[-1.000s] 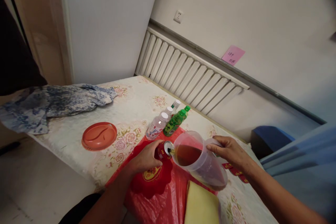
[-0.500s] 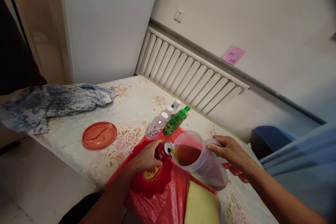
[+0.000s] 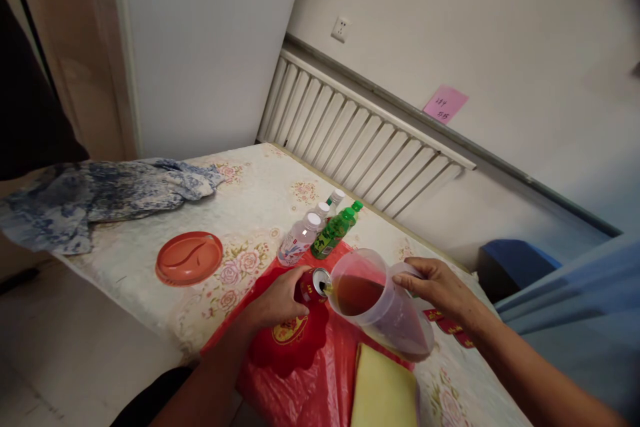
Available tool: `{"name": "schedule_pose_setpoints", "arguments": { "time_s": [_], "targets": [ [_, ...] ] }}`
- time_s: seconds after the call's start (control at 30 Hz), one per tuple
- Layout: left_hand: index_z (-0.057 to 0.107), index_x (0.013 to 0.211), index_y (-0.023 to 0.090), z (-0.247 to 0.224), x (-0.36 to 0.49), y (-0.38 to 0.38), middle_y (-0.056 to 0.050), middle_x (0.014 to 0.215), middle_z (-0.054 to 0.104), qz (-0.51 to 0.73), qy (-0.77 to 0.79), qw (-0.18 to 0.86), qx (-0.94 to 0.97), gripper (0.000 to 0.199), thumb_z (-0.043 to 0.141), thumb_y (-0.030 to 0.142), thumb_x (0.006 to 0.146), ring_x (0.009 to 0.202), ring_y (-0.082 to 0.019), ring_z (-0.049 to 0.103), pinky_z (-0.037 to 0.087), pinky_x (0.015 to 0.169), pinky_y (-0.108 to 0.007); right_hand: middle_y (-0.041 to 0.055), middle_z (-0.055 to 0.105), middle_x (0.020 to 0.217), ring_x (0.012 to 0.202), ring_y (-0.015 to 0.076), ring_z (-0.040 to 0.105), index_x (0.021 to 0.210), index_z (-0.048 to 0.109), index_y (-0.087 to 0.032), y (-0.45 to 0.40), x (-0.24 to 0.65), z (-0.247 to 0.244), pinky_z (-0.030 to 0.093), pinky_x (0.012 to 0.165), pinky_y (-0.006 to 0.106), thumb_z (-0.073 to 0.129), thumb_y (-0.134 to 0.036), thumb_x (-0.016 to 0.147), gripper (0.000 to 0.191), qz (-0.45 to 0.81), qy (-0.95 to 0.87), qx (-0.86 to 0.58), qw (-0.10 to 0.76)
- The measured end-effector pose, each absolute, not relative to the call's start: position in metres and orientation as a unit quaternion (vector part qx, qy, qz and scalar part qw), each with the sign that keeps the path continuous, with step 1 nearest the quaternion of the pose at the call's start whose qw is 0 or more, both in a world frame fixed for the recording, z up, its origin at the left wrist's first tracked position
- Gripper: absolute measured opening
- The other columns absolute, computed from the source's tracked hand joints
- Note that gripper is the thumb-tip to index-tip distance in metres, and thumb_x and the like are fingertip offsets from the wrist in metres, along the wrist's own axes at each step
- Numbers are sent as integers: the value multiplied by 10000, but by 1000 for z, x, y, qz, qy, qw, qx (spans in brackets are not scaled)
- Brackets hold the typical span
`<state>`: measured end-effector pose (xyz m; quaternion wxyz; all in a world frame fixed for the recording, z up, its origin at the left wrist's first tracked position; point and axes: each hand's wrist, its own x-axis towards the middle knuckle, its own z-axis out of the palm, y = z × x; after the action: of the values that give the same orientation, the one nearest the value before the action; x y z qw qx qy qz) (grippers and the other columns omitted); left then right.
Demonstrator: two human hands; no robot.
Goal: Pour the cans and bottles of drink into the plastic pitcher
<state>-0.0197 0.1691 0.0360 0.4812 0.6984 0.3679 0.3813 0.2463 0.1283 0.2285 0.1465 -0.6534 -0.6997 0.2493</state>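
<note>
My left hand is closed round a red drink can, its open top tilted to the right. In my right hand is the handle of a clear plastic pitcher, tipped left so that its rim meets the can's top. Amber-brown liquid lies inside the pitcher, and a yellowish trickle shows where can and rim meet. Beneath the can is a red scalloped tray with a gold emblem. A red plastic sheet spreads under it, and a folded yellow cloth lies below the pitcher.
Behind the can stand clear bottles with white caps and green bottles. A divided orange-red plate and a blue-patterned cloth lie leftward on the floral tablecloth. Red packets are right of the pitcher; a radiator lines the wall.
Almost nothing differs. Both hands keep the can and the tilted pitcher in nearly the same place.
</note>
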Motion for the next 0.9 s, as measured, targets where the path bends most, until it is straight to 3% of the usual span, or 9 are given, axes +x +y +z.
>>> {"name": "schedule_pose_setpoints", "arguments": {
  "time_s": [0.9],
  "targets": [
    [578, 1214, 259, 37, -20, 169, -20, 1296, 640, 371, 380, 478, 700, 679, 672, 103, 560, 1209, -260, 575, 450, 1030, -337, -44, 383, 572, 549, 113, 355, 584, 510, -199, 128, 244, 229, 278, 512, 259, 614, -561, 731, 404, 250, -697, -656, 143]
  ]
}}
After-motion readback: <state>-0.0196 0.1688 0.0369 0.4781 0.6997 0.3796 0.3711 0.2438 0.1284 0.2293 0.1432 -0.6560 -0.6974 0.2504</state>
